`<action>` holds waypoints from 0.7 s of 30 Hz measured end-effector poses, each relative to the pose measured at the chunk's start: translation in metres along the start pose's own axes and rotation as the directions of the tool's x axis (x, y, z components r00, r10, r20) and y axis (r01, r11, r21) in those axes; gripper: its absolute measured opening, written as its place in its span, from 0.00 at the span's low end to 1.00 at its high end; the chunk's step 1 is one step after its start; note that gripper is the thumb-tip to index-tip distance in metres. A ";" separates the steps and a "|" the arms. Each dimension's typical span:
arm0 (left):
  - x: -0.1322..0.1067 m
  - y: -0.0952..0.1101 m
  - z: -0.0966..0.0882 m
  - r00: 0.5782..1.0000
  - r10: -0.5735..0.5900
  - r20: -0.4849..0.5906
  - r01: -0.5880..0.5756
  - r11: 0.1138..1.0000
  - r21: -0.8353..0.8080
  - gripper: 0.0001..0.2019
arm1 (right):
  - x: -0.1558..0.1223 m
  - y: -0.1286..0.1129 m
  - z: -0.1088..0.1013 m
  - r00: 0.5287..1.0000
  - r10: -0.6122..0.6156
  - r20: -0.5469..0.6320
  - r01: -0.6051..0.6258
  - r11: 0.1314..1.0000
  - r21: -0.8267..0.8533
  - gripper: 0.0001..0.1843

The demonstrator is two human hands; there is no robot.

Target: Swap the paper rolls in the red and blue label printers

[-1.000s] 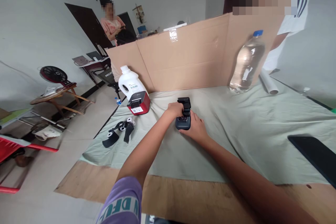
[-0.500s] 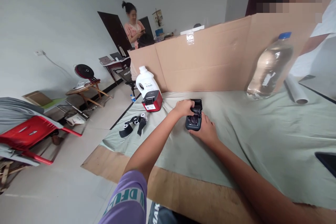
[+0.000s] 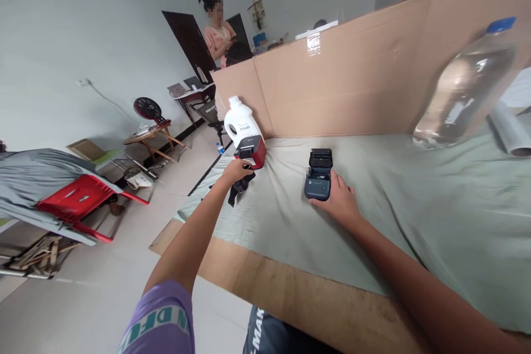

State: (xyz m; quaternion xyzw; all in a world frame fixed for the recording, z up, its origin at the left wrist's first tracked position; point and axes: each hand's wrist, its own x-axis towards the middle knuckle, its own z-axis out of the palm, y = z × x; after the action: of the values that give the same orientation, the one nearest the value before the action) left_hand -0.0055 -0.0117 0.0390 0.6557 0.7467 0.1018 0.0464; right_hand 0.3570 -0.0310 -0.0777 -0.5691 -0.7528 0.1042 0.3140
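1. Nearby, the right hand (image 3: 338, 203) lies slack on the green cloth (image 3: 415, 204), its fingertips touching the near end of the dark printer (image 3: 318, 180).
2. Further left, the left hand (image 3: 235, 170) is curled around a black strip (image 3: 239, 187).
3. Just behind stand a red printer (image 3: 253, 150) and a white jug (image 3: 238, 120).
4. Farthest, a water bottle (image 3: 468, 86) leans on the cardboard wall (image 3: 352, 77).

Readable: "DFU" on purple sleeve (image 3: 166, 322), "MAK" on dark garment (image 3: 260, 325), "PROJ" on chair back (image 3: 210, 110); white bottle (image 3: 239, 121) label illegible.
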 end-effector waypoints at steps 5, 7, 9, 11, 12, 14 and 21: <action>-0.013 -0.028 -0.024 0.990 -0.071 -0.124 0.069 0.997 -0.014 0.20 | 0.000 0.000 0.000 1.000 -0.010 0.006 0.010 1.000 -0.011 0.56; -0.021 -0.042 -0.038 0.974 -0.148 -0.171 0.148 0.989 -0.015 0.21 | 0.000 0.000 0.000 1.000 -0.010 0.006 0.010 1.000 -0.017 0.56; -0.033 -0.055 -0.046 0.960 -0.215 -0.180 0.217 0.976 -0.013 0.20 | 0.000 0.000 0.000 1.000 -0.006 0.005 0.006 1.000 -0.026 0.56; -0.047 -0.064 -0.046 0.955 -0.246 -0.164 0.249 0.968 -0.005 0.19 | 0.000 0.000 0.000 1.000 -0.004 0.007 0.005 0.999 -0.034 0.56; -0.055 -0.067 -0.044 0.953 -0.258 -0.159 0.261 0.965 0.002 0.20 | 0.000 0.000 0.000 1.000 -0.006 0.009 0.006 0.999 -0.036 0.56; -0.071 -0.068 -0.034 0.943 -0.285 -0.170 0.293 0.956 0.023 0.23 | 0.000 0.000 -0.001 1.000 -0.005 0.013 0.006 0.999 -0.035 0.56; -0.101 -0.059 0.015 0.914 -0.392 -0.104 0.404 0.904 0.140 0.17 | 0.001 -0.001 -0.003 1.000 -0.003 0.031 0.005 0.999 -0.034 0.57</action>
State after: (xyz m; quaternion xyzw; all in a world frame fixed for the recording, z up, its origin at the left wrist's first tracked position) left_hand -0.0455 -0.1172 0.0051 0.4867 0.8717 0.0547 -0.0134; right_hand 0.3577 -0.0311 -0.0738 -0.5712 -0.7604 0.0994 0.2927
